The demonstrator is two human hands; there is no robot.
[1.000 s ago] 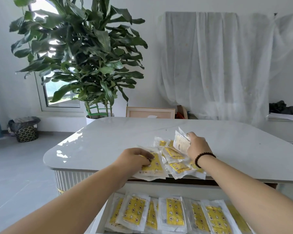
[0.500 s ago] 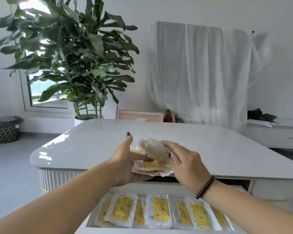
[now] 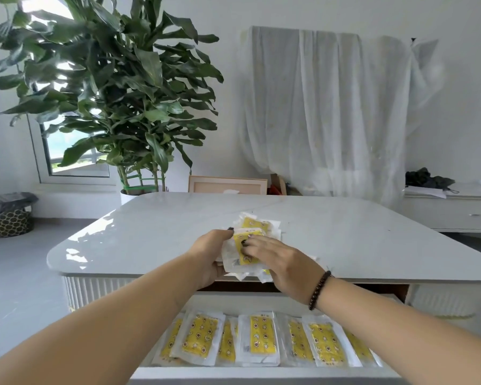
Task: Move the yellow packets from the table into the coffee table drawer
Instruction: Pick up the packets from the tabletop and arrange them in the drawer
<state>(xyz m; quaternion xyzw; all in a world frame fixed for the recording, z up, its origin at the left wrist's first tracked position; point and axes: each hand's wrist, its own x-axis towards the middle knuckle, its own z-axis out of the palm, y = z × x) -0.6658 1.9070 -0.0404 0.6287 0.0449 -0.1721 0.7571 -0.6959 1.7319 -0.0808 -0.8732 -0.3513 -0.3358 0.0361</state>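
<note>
Packets in clear plastic with yellow printed pads (image 3: 245,247) are gathered into a small stack at the near edge of the white glossy stone tabletop (image 3: 156,234). The stack is gripped from the left side by the left hand (image 3: 210,254), its thumb lying over the top and its fingers hidden beneath. The right hand (image 3: 281,261) is laid across the stack from the right with fingers spread and bent, the dark-nailed fingertips (image 3: 244,243) pressed onto the top packet; a full grip by this hand cannot be confirmed. A dark beaded bracelet (image 3: 319,289) is worn on the right wrist. Another yellow packet (image 3: 254,224) is seen just behind the stack, flat on the tabletop. Below the table edge, the white drawer (image 3: 261,375) is pulled open, and a row of matching yellow packets (image 3: 261,339) is laid overlapping across its floor. A large leafy potted plant (image 3: 117,87) is seen behind the table, beside a white sheer cloth (image 3: 331,112).
</note>
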